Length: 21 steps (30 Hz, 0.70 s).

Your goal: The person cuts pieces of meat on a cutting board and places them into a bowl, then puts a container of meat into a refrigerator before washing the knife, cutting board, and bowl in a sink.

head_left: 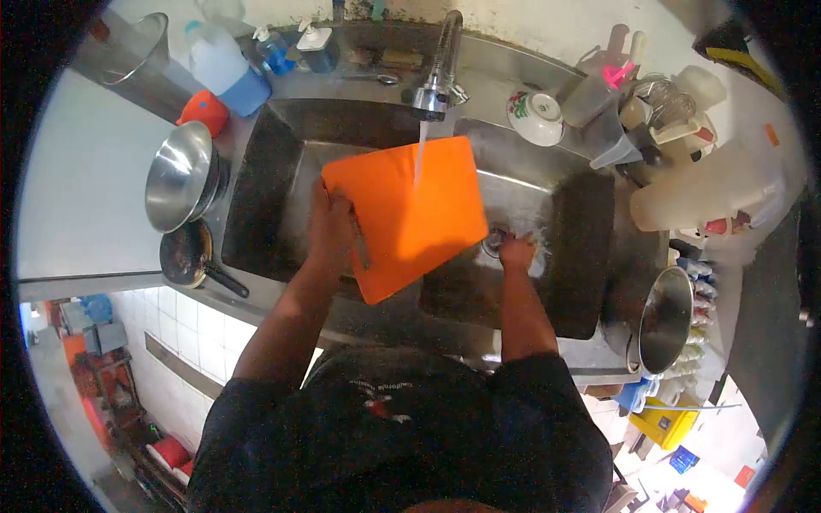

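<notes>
An orange cutting board (pixel 410 214) is tilted over the double sink, under water running from the faucet (pixel 434 96). My left hand (pixel 329 224) grips the board at its left edge. Down in the right basin, my right hand (pixel 518 253) is beside the drain (pixel 495 242), apart from the board, with its fingers curled; what they hold, if anything, is too small to make out. Wet, whitish water lies around the drain.
Metal bowls (pixel 180 177) and a small black pan (pixel 186 254) stand left of the sink. Behind it are soap bottles (pixel 316 47) and an upturned bowl (pixel 536 118). Jugs and utensils crowd the right side, with a metal bowl (pixel 666 321) nearer me.
</notes>
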{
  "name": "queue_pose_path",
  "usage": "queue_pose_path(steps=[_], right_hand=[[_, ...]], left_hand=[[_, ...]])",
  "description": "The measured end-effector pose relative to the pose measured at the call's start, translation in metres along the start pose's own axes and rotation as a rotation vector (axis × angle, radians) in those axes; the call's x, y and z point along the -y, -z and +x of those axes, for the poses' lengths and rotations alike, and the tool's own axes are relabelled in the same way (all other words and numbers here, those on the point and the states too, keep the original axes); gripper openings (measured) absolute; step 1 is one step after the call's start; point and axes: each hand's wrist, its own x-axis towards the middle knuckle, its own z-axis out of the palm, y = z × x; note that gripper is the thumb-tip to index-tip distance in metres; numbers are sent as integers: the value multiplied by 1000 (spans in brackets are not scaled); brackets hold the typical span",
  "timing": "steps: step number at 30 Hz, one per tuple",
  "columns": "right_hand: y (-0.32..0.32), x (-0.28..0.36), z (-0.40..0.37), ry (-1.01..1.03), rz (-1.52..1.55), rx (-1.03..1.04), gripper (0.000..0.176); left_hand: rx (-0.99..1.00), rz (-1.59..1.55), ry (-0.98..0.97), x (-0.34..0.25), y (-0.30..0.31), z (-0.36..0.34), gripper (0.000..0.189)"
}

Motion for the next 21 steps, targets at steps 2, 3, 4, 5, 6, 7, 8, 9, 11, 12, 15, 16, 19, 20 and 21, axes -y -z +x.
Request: queue_pose_path(steps=[2,3,4,5,6,7,8,9,11,12,15,16,19,20,21], right_hand=[[71,65,-78,386,234,-162,69],[84,90,-104,788,343,-206,69],[85,112,-132,1185,453,-246,70],[71,142,-176,1291,539,-324,74],[70,173,-225,1276,427,-151,76],[81,196,-259,1257,315,21,77],[98,210,-264,1257,317,16,77],[115,227,-264,1281,139,8,79],[124,252,-243,1309,-34,0,81],[127,265,-221,1359,178,-38,81],[125,298,-170,1368,239,-30,87],[109,302,-142,1225,314,117,87],[125,280,-80,867,251,226,80],[94,253,-61,873,393,-76,72],[56,223,-42,863,530,-388,65]], left_hand=[[-20,-18,34,6,10,3,30],[-24,-13,39,22,19,9,30],[36,135,-111,47,32,19,30],[105,281,-264,60,36,25,31],[116,284,-265,54,30,25,31],[74,318,-182,39,21,23,31],[27,351,-100,22,12,20,31],[25,354,-105,-3,-3,15,31],[-212,169,236,-47,-27,4,27],[-218,172,231,-41,-17,3,27],[76,292,27,0,31,13,23],[131,433,-20,14,41,21,21],[106,378,-32,13,28,10,19],[30,189,8,8,20,-1,18],[36,188,4,3,15,-6,18]])
